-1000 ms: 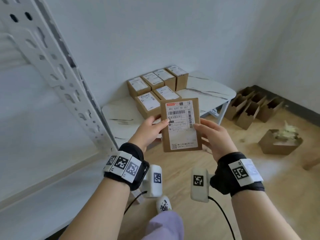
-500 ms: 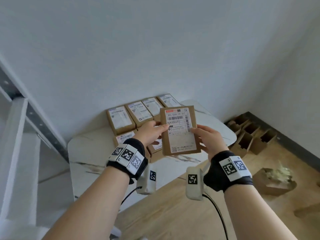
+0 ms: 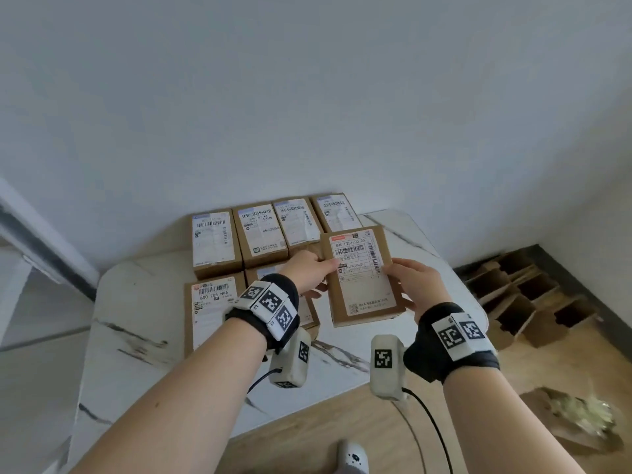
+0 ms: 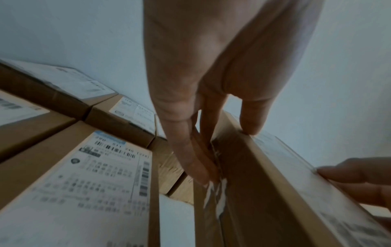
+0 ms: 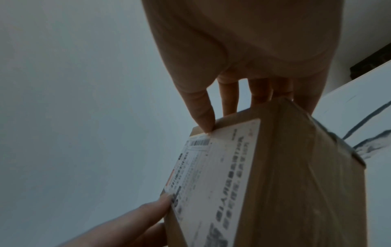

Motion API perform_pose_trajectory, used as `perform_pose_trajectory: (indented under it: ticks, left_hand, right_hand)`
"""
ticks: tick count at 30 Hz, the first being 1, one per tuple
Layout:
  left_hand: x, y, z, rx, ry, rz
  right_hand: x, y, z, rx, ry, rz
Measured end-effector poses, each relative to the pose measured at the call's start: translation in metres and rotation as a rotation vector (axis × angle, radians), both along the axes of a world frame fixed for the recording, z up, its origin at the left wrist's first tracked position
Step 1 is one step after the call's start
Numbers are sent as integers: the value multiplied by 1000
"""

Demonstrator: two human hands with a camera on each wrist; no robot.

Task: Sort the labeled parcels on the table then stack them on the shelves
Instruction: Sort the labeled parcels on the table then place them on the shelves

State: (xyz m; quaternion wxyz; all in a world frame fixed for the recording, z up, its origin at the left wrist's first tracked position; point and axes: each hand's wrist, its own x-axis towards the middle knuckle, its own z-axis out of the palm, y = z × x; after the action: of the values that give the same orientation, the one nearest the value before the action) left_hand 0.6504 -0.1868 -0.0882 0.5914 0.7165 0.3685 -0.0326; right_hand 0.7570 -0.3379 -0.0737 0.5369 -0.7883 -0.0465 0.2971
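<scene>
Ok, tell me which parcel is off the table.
The parcel with the red-topped label, held between the left hand and right hand. The other parcels lie flat on the table.

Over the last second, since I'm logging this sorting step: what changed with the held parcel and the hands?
The held parcel came down from in front of the table to just above its right part, beside the rows of parcels; the view swung off the shelf frame toward the table. Nothing was let go: the left hand and right hand keep the same grip on its side edges, label facing up.
</scene>
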Motion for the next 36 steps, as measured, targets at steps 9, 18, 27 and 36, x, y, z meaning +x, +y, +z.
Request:
perform_pose_trajectory:
  ticks: [9,18,27,36]
  left_hand:
    - [29,-8,-28,1,145,185]
    - [13,-15,-50,235,219,445]
    - [-11,-12,-50,205,219,528]
    - [-20,-6,-33,305,265,484]
  right_hand:
    - [53,1,-39,-58,208,169]
    - [65,27,-85,-181,275,372]
    - [59,49,-99,-232,197,463]
    - [52,54,-61,-314,-192,534]
